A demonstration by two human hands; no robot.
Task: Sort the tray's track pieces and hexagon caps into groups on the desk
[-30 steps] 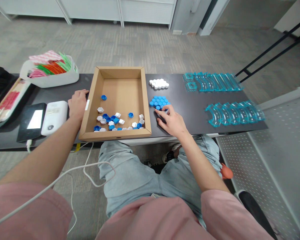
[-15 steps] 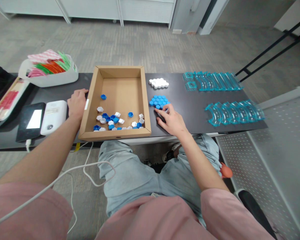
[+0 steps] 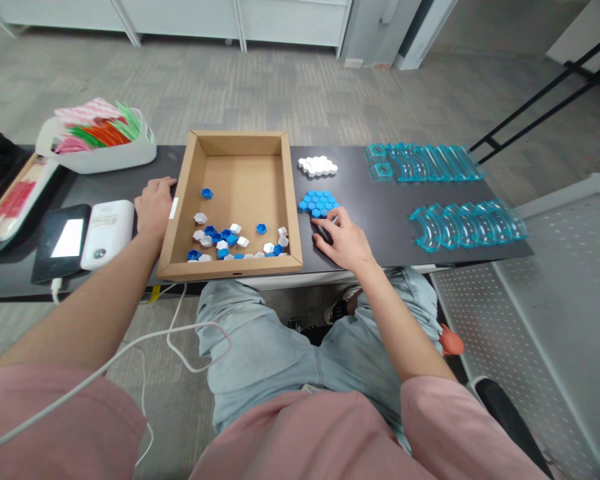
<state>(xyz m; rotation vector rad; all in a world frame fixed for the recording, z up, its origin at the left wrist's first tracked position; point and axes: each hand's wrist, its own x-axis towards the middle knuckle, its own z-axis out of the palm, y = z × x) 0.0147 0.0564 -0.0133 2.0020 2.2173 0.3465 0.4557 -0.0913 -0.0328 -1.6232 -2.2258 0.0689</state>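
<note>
Blue hexagonal pieces [image 3: 319, 202] lie packed edge to edge in a flat cluster right of the cardboard box [image 3: 245, 269]. At the cluster's near edge is my right hand [image 3: 344, 241], its fingertips at the lowest pieces, thumb and fingers apart and nothing visible in the grasp. A cluster of white hexagonal pieces [image 3: 318, 166] sits farther back. My left hand [image 3: 153, 205] rests on the table against the box's left wall, fingers stretched toward it. Loose blue and white pieces [image 3: 225, 238] are scattered inside the box, mostly near its front wall.
Clear teal plastic parts stand in two rows, a back row [image 3: 430, 163] and a front row [image 3: 467, 225], at the right. On the left are a white basket [image 3: 105, 159] of colourful sticks, a white device [image 3: 109, 235] and a black device [image 3: 60, 243] with a cable.
My right hand's fingertips have shifted slightly right along the near edge of the blue cluster. My left hand and the loose pieces in the box have stayed put.
</note>
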